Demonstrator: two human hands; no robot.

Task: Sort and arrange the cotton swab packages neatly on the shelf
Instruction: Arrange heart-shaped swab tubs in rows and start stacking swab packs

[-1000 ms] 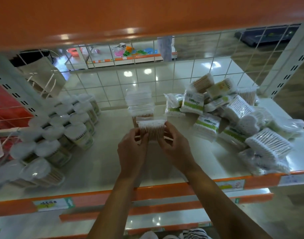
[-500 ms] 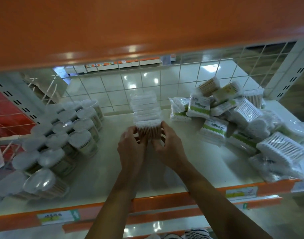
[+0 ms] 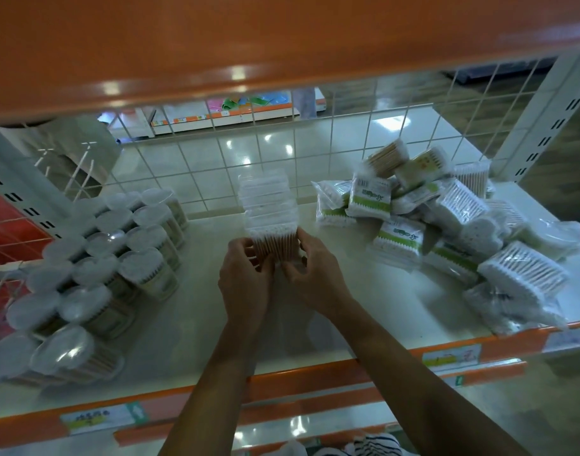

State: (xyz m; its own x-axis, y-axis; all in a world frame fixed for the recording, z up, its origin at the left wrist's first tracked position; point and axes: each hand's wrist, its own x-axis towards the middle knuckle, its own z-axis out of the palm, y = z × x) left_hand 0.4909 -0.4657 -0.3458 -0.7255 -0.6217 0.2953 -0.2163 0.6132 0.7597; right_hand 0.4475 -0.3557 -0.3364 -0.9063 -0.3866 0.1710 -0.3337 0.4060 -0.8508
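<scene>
A square clear box of cotton swabs is held at the near end of the row of clear boxes, close against the box behind it. It is gripped from both sides: the left hand is curled on its left side and the right hand on its right side. Whether its bottom is resting on the shelf cannot be told. Left of the row, round tubs are standing in lines. Right of the row, a loose heap of bagged packages is lying. Behind the row, a white wire grid is seen.
</scene>
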